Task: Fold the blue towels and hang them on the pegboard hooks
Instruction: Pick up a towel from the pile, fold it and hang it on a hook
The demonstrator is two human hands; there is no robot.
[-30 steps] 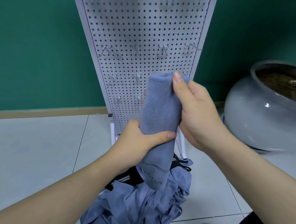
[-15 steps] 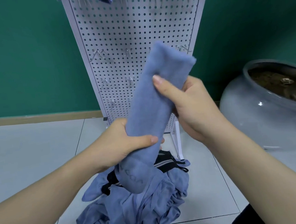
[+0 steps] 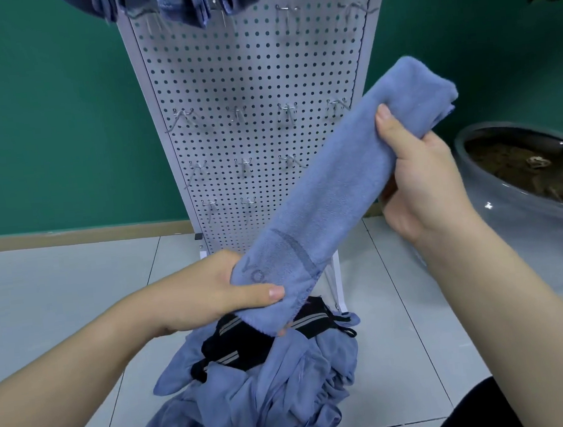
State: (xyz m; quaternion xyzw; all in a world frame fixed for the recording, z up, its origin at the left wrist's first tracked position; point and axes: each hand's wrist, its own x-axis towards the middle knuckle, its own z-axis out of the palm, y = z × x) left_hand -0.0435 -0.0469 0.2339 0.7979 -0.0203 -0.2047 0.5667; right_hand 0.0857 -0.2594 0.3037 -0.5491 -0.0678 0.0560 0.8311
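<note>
**Folded towel held slantwise before pegboard**

Left hand grips the low end of the folded blue towel, thumb across it. Right hand clasps the upper part, thumb on top. White pegboard behind; loose towel pile on floor.

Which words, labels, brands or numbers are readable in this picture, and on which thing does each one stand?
"VO": woven letters at the lower end of the folded blue towel, beside the left hand; the rest of the word is hidden by the fold and cannot be read.
Pegboard, hanging towels, towel pile, grey pot: no text visible.
</note>
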